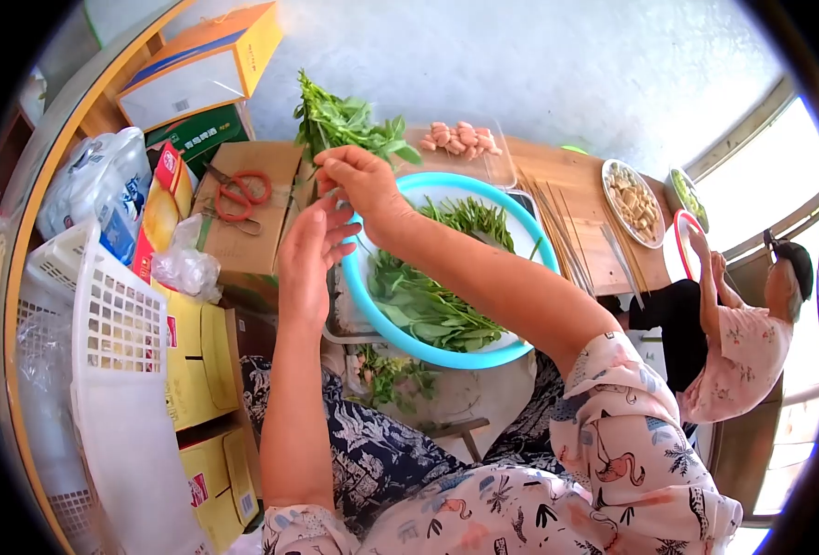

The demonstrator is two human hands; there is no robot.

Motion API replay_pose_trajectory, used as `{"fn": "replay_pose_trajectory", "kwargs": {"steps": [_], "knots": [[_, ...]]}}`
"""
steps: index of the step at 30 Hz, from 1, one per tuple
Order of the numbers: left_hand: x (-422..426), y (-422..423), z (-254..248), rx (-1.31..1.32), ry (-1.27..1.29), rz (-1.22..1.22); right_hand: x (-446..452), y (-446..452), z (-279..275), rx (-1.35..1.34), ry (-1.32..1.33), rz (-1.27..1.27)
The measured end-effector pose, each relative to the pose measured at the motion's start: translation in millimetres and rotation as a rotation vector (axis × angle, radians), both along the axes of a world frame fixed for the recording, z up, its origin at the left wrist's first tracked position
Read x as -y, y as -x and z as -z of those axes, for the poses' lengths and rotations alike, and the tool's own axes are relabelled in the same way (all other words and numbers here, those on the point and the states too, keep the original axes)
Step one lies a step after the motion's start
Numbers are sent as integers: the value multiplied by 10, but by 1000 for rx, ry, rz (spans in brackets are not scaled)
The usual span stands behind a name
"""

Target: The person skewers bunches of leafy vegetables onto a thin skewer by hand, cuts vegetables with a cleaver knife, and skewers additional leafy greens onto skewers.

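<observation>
My right hand [365, 190] reaches across to the left, its fingers curled together in a pinch. What it holds, if anything, is too small to make out. Just behind those fingers lies a bunch of leafy green stems [343, 118]. My left hand [309, 259] is open beside it, fingers spread and close below the right fingertips. Beneath my right forearm stands a white basin with a light blue rim [409, 344]. Inside it are leafy greens [428, 301] at the front and a pile of cut green stems [469, 220] towards the back.
Red-handled scissors [235, 196] lie on a cardboard box [252, 242] at left. A white plastic basket [123, 324] stands nearby. Behind are pink meat pieces [463, 139]; skewers [566, 231] and a plate of food [633, 203] are right. Another person [733, 342] sits at far right.
</observation>
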State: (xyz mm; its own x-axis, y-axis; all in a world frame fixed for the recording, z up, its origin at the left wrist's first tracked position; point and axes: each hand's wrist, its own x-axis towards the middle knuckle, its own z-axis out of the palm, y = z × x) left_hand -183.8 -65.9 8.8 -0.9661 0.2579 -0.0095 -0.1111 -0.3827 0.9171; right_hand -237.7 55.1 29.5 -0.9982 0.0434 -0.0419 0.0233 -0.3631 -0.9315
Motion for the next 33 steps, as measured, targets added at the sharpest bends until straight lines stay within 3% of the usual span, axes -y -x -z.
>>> {"fn": "replay_pose_trajectory", "kwargs": {"steps": [3, 7, 18, 28, 33], "knots": [[-81, 24, -8, 47, -126, 0, 29, -248, -141, 166, 71, -51], [-128, 49, 74, 24, -238, 38, 23, -312, -93, 135, 51, -144], [-146, -159, -8, 13, 12, -28, -655, 2, -195, 6, -111, -60], [-112, -217, -81, -10, -4, 37, -1594, 741, -283, -267, -393, 413], [-134, -219, -94, 18, -42, 55, -1599, 1010, 96, -119, -616, 432]]}}
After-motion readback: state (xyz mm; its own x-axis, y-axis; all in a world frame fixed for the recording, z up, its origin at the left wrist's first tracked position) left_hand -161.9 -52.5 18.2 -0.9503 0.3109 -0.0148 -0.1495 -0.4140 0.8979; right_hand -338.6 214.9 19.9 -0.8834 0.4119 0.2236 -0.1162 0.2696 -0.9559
